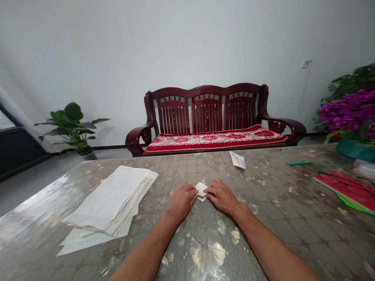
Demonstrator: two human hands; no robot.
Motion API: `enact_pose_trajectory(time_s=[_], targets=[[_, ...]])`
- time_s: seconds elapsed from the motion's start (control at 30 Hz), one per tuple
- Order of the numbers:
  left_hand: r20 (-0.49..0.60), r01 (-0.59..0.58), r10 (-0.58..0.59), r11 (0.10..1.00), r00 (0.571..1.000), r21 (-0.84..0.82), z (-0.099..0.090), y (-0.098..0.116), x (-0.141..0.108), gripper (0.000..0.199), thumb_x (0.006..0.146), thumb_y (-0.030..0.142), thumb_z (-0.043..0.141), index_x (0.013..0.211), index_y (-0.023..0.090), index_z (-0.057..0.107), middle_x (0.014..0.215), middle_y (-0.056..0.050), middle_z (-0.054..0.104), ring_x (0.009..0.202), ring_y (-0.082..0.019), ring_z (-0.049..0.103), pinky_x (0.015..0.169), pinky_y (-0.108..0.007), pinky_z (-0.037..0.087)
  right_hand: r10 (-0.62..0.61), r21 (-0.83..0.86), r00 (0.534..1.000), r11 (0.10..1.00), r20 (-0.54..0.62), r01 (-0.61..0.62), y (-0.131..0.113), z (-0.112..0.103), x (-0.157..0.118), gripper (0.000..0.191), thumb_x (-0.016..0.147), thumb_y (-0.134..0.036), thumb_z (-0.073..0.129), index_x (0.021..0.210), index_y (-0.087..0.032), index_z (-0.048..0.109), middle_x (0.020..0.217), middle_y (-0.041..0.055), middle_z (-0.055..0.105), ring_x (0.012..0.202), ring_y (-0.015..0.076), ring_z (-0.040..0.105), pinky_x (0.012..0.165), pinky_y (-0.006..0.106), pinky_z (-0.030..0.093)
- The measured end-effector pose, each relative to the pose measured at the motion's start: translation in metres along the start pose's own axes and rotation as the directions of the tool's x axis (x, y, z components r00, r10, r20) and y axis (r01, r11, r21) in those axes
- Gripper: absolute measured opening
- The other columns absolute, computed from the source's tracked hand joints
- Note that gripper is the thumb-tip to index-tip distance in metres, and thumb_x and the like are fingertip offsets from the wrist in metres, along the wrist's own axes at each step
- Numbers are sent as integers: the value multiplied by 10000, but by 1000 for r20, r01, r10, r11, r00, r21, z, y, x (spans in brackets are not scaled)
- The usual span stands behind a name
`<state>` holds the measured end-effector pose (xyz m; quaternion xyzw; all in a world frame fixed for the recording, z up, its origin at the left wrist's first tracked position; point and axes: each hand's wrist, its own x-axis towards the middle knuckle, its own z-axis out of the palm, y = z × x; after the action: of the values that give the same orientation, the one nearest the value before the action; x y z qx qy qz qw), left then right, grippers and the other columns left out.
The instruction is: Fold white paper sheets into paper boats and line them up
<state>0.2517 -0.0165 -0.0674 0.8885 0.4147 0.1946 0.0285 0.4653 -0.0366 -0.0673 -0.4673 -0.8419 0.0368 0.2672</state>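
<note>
A small folded white paper (201,190) lies on the glossy patterned tabletop (263,203), low and near the middle of the view. My left hand (183,201) and my right hand (222,196) press in on it from either side, with the fingertips of both touching it. Their fingers partly hide its edges. Beyond them lies a second folded white paper (238,160), out of reach of my fingers. To the left of my left hand sits a thick stack of cream lined paper sheets (109,199), with loose white sheets beneath it.
A green pen (301,162) and a red booklet (342,189) with dark glasses on it lie at the table's right side. Past the far edge stand a dark wooden bench with a red cushion (213,117), a potted plant (70,127) and purple flowers (348,113).
</note>
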Motion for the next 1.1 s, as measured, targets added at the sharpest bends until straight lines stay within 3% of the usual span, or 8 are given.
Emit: enact_pose_trajectory(time_s=[0.13,0.33,0.6,0.87,1.1], targets=[[-33,138,-141,986,989,-99,-7,1,1,203,916,314,592,827,201,734,849,-36,694,865,-183,623,798,-276,458,88,6,996,996,26,-88,0,0,2,149,925,-258,594,968,-241,736,891,35,627,917,178,530,824,275,402],[-25,308,-312,945,950,-109,-7,-4,5,224,901,322,585,750,194,690,810,-25,664,856,-190,598,786,-281,426,241,-82,969,968,59,-236,-3,-1,12,204,963,-325,538,907,-225,707,876,21,643,888,169,533,796,269,354],[-27,332,-332,943,943,-5,-7,-1,7,218,923,328,544,813,188,670,910,-50,640,923,-206,575,843,-303,418,361,-211,930,916,67,-340,-10,2,18,220,983,-341,473,941,-226,656,974,31,671,938,190,538,788,288,321],[-8,375,-377,918,926,132,-10,7,12,259,945,326,498,834,173,675,981,-81,630,970,-229,565,880,-327,410,447,-238,893,875,59,-423,-18,1,22,185,968,-333,486,927,-223,629,989,35,684,939,198,555,766,297,311],[-18,388,-389,913,921,130,-8,4,14,231,919,321,522,817,187,680,977,-75,624,973,-239,547,876,-340,402,481,-239,876,854,20,-463,-22,1,23,134,939,-308,527,916,-219,625,966,31,692,924,200,566,752,305,304]])
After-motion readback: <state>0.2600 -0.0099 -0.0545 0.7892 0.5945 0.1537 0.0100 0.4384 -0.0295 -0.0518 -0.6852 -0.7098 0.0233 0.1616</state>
